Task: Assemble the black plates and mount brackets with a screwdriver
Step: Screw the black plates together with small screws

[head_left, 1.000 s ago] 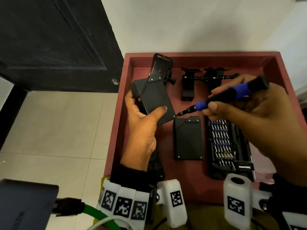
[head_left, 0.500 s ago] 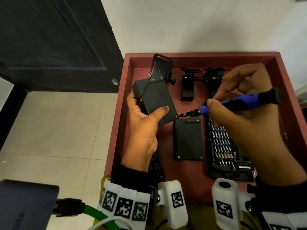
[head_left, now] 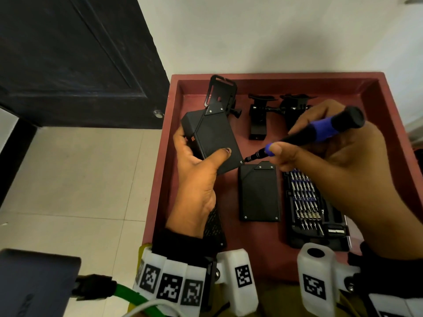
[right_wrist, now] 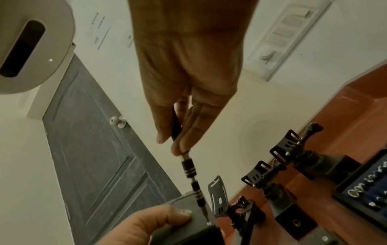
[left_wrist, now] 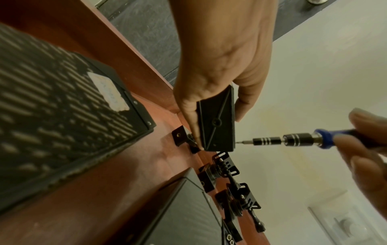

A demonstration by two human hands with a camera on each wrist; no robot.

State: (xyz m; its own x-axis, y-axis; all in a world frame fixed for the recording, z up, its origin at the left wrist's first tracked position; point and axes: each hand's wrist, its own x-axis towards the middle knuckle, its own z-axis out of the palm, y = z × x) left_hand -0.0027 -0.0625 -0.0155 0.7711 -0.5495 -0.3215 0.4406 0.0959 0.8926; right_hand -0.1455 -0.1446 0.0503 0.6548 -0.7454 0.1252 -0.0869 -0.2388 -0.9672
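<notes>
The black plate (head_left: 215, 143), with a mount bracket (head_left: 219, 92) screwed to its far end, is held above the red tray (head_left: 274, 76), gripped by the left hand (head_left: 196, 179). The right hand (head_left: 338, 161) pinches the screwdriver (head_left: 315, 131), tip on the plate's near corner screw. A second plate (head_left: 258, 193) lies in the tray beside the bit case (head_left: 306, 202).

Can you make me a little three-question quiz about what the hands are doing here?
1. True or false: the left hand grips a black box.
2. What does the right hand hold? A) screwdriver B) hammer C) scissors
3. Fill in: the screwdriver's tip sits on a ____ at the box's corner.

Key: 1 true. 2 A. 3 screw.
</notes>
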